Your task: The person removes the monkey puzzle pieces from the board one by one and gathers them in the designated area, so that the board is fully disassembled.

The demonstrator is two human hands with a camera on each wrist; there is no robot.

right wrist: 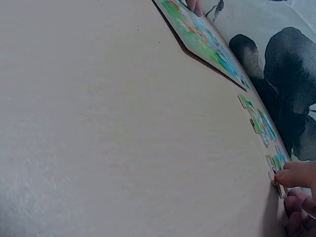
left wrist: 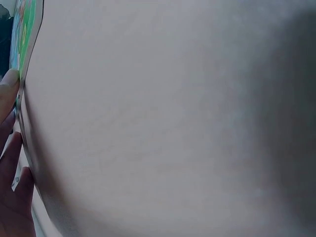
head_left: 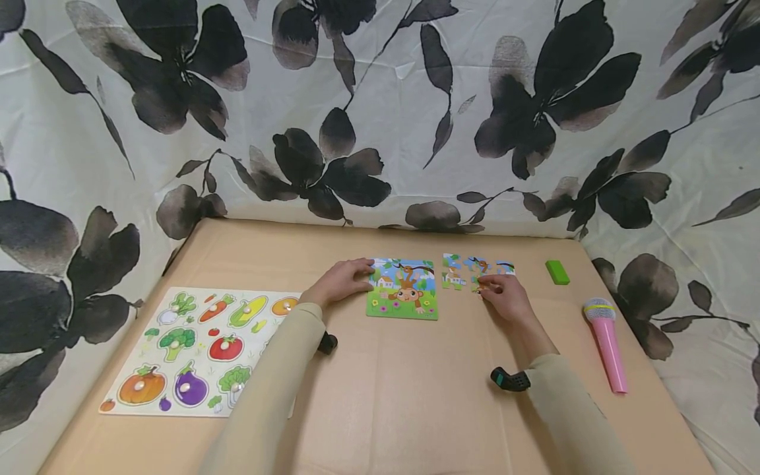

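Note:
A square puzzle board [head_left: 402, 289] with a monkey picture lies in the middle of the table. My left hand [head_left: 340, 282] touches its left edge, thumb and fingers along the side; the left wrist view catches the thumb [left wrist: 8, 86] at the board's rim. Right of the board, several jigsaw pieces [head_left: 453, 271] lie in loose groups on the table. My right hand [head_left: 506, 295] is over the rightmost ones and pinches a puzzle piece [right wrist: 273, 177] between thumb and finger. The hand partly hides that piece and its neighbours.
A white vegetable board [head_left: 198, 353] with knobbed pieces lies at the left, partly under my left arm. Toward the right stand a green block [head_left: 557, 272] and a pink toy microphone [head_left: 607, 349]. Flower-patterned cloth [head_left: 410, 105] hangs behind the table's back edge.

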